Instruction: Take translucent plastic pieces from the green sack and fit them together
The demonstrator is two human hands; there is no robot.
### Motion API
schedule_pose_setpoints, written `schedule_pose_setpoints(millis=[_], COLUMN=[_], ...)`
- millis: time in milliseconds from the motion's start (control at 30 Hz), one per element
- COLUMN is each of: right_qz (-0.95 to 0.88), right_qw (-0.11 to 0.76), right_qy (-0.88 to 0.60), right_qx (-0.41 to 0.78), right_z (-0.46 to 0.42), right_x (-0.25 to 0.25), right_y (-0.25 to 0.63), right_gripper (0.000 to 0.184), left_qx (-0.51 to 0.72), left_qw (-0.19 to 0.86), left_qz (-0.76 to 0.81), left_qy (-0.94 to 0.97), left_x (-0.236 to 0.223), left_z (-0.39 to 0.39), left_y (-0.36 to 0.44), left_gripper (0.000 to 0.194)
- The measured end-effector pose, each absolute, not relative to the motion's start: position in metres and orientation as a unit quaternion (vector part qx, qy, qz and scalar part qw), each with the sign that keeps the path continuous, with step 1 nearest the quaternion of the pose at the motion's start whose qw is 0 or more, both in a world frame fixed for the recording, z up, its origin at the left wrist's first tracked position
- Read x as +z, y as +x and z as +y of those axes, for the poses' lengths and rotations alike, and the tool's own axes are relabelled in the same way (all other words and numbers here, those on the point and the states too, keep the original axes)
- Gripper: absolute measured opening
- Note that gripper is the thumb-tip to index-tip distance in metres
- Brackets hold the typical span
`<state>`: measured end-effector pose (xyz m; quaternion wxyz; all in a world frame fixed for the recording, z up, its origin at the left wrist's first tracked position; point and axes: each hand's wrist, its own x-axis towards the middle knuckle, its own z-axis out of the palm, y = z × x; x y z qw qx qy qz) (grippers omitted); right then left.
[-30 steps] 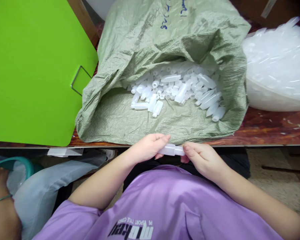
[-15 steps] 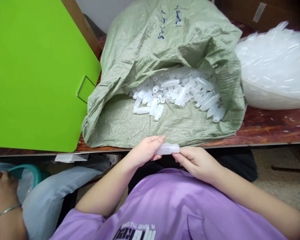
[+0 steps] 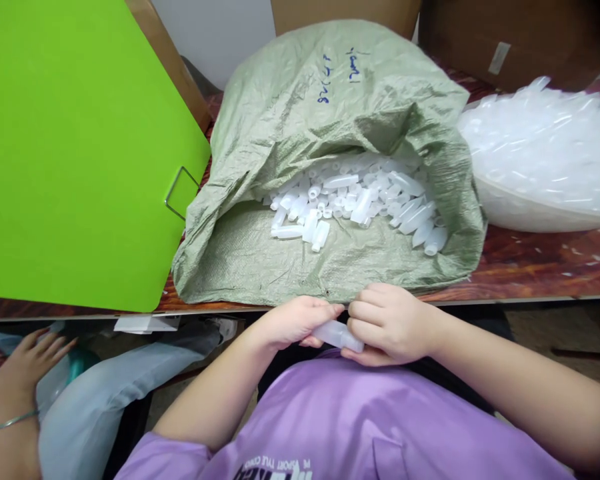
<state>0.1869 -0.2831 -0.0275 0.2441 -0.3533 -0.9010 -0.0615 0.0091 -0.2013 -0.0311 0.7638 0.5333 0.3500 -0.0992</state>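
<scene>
View from above, looking down at a person in a purple shirt (image 3: 340,427) seated at the edge of a dark wooden table (image 3: 540,267). Just below the centre of the frame, both of the person's hands meet over a small translucent plastic tube (image 3: 339,335), held level just in front of the table edge and above the lap. The left hand (image 3: 295,321), left of centre, grips one end of the tube with curled fingers and thumb. The right hand (image 3: 387,323), right of centre, is closed over the other end, fingers folded on top and thumb beneath, so that only the middle of the tube shows between the two hands.

On the table above the hands, in the centre of the frame, lies an open green woven sack (image 3: 330,127) with blue handwriting near its top. Its mouth faces the person and shows a heap of similar tubes (image 3: 355,197) inside. At the upper right sits a clear plastic bag (image 3: 545,160) with pale contents that cannot be made out. A bright green board (image 3: 75,153) with a wire handle at its edge fills the upper left. Brown cardboard boxes (image 3: 510,37) stand along the top edge. At the lower left, another person's hand (image 3: 27,360), with a thin bangle on the wrist, is spread open beside grey cloth (image 3: 105,393)
</scene>
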Motion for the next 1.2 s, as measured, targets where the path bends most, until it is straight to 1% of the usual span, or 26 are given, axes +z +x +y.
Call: schedule_pose_setpoints(millis=[100,200,267,300,367,433,467,533,567,600,667,733,800,833,900,1000,1033,1067,1100,1133,1200], right_qz=[-0.881,-0.841,-0.817,-0.81,-0.815,-0.831,-0.827,-0.777,-0.721,-0.659,-0.57,-0.53,-0.524,-0.527,-0.535,-0.55,-0.55,-0.547,-0.543,-0.539,-0.536], right_qw=[0.307,0.372,0.39,0.382,0.332,0.272,0.255,0.238,0.229,0.201,0.136,0.09,0.069,0.066,0.064,0.062,0.066,0.074,0.085,0.095,0.111], right_qy=[-0.359,-0.386,-0.403,-0.411,-0.417,-0.41,-0.425,-0.529,-0.617,-0.702,-0.803,-0.839,-0.846,-0.844,-0.84,-0.831,-0.831,-0.832,-0.833,-0.834,-0.834], right_qx=[-0.026,0.071,0.139,0.17,0.225,0.261,0.266,0.245,0.215,0.18,0.112,0.082,0.075,0.072,0.063,0.056,0.057,0.058,0.06,0.063,0.07], right_z=[-0.278,-0.276,-0.276,-0.276,-0.277,-0.274,-0.271,-0.259,-0.251,-0.241,-0.22,-0.201,-0.189,-0.185,-0.182,-0.183,-0.183,-0.183,-0.182,-0.181,-0.177], right_x=[-0.033,-0.045,-0.052,-0.054,-0.053,-0.047,-0.043,-0.035,-0.032,-0.031,-0.034,-0.041,-0.049,-0.053,-0.059,-0.064,-0.065,-0.066,-0.066,-0.067,-0.068], right_y=[0.177,0.167,0.161,0.159,0.158,0.163,0.169,0.187,0.199,0.211,0.234,0.25,0.256,0.256,0.253,0.25,0.25,0.251,0.251,0.251,0.249], right_gripper=[0.031,0.028,0.028,0.029,0.028,0.027,0.029,0.032,0.033,0.033,0.03,0.038,0.045,0.046,0.04,0.031,0.031,0.034,0.038,0.044,0.051], left_qx=[-0.066,-0.007,0.021,0.029,0.022,-0.019,-0.049,-0.1,-0.113,-0.115,-0.109,-0.103,-0.094,-0.091,-0.111,-0.226,-0.251,-0.246,-0.199,-0.135,-0.019], left_qw=[0.791,0.817,0.814,0.807,0.791,0.775,0.767,0.745,0.732,0.717,0.689,0.649,0.624,0.614,0.58,0.504,0.5,0.496,0.478,0.439,0.295], left_qz=[0.357,0.363,0.376,0.384,0.398,0.4,0.399,0.411,0.423,0.438,0.446,0.459,0.47,0.47,0.437,0.29,0.25,0.229,0.246,0.292,0.415], left_qy=[0.492,0.448,0.443,0.447,0.464,0.489,0.5,0.516,0.522,0.53,0.562,0.599,0.617,0.628,0.678,0.781,0.791,0.801,0.819,0.839,0.86], left_x=[-0.036,-0.041,-0.044,-0.045,-0.047,-0.051,-0.055,-0.069,-0.078,-0.089,-0.114,-0.134,-0.144,-0.142,-0.125,-0.074,-0.055,-0.038,-0.024,-0.013,-0.004], left_z=[-0.205,-0.209,-0.211,-0.211,-0.209,-0.205,-0.204,-0.203,-0.205,-0.207,-0.215,-0.222,-0.225,-0.224,-0.218,-0.2,-0.192,-0.183,-0.173,-0.163,-0.141], left_y=[0.008,0.007,0.006,0.003,-0.006,-0.019,-0.026,-0.038,-0.04,-0.041,-0.035,-0.023,-0.012,-0.009,-0.009,-0.018,-0.02,-0.019,-0.015,-0.009,0.013], left_gripper=[0.045,0.044,0.044,0.043,0.044,0.045,0.047,0.05,0.052,0.052,0.05,0.046,0.047,0.05,0.055,0.052,0.049,0.045,0.044,0.046,0.057])
